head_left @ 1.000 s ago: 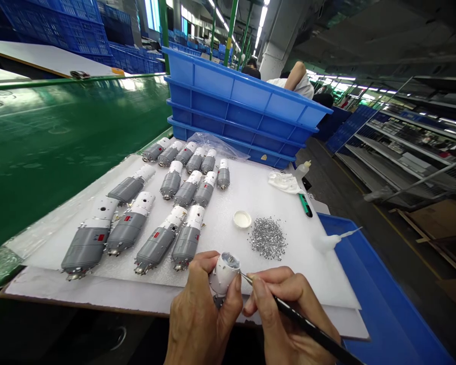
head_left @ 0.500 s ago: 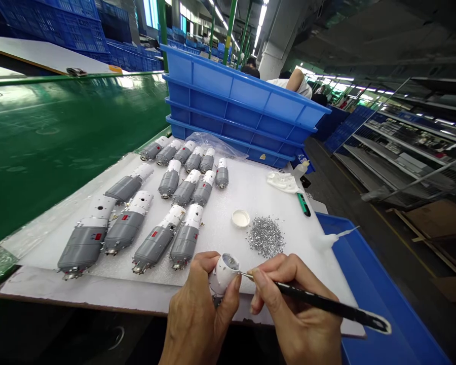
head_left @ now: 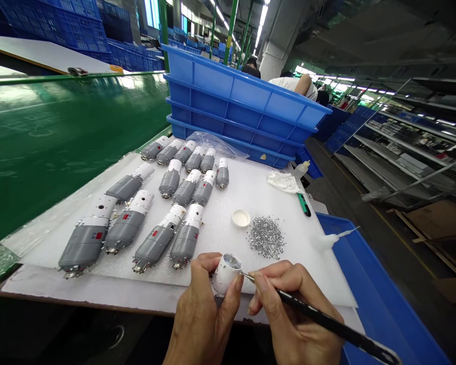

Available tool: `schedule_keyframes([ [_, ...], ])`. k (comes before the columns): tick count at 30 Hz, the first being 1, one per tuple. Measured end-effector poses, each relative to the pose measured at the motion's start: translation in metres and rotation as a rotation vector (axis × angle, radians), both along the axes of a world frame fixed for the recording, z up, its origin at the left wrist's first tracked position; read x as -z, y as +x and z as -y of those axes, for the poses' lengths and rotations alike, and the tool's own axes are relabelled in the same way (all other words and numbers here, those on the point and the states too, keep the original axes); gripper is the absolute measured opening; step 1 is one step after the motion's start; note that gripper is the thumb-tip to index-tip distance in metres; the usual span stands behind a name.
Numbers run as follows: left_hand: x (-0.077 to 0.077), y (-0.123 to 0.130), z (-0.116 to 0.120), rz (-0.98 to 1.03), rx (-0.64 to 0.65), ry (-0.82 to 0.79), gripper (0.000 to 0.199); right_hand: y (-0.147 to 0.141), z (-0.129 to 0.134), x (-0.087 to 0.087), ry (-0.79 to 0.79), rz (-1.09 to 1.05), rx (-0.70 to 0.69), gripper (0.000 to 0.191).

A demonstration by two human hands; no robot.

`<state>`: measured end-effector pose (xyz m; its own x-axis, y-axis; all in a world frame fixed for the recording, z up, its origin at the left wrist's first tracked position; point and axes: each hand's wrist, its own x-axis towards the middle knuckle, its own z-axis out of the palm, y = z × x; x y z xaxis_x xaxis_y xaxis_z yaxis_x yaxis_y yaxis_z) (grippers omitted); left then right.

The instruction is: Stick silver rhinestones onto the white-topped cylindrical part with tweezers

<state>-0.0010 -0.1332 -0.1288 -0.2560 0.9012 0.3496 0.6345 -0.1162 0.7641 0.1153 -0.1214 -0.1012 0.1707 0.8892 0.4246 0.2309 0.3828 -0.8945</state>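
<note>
My left hand is shut on a white cylindrical model part, whose open end faces up and shows silvery specks inside. My right hand grips a black-handled pointed tool, its thin metal tip touching or almost touching the part's rim. Several grey-and-white model bodies lie in rows on a white foam sheet. Beyond my hands are a heap of silver granules and a small white lid.
Stacked blue crates stand behind the foam, beside a green conveyor belt. A blue tray lies at the lower right. A dropper bottle and a white syringe sit near the sheet's right edge. A seated person is far back.
The tool's handle has swung a little between frames, while its tip stays at the part's rim. My hands and the view have shifted only slightly.
</note>
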Motion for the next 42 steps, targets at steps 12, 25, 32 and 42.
schedule_keyframes([
  [12, -0.004, -0.001, -0.002, -0.118, -0.061, 0.081, 0.020, -0.014, 0.008, -0.013, -0.015, -0.029, 0.069, 0.024],
  [25, -0.005, -0.006, -0.002, -0.022, -0.017, 0.061, 0.016, -0.019, 0.010, -0.010, 0.040, -0.010, 0.073, 0.021],
  [32, -0.007, -0.007, 0.000, 0.409, 0.061, -0.173, 0.022, 0.001, -0.002, -0.008, 0.034, -0.035, -0.053, 0.015],
  [42, -0.022, -0.012, 0.003, 1.486, 0.523, -0.781, 0.050, 0.017, 0.001, -0.014, -0.007, -0.132, -0.163, 0.012],
])
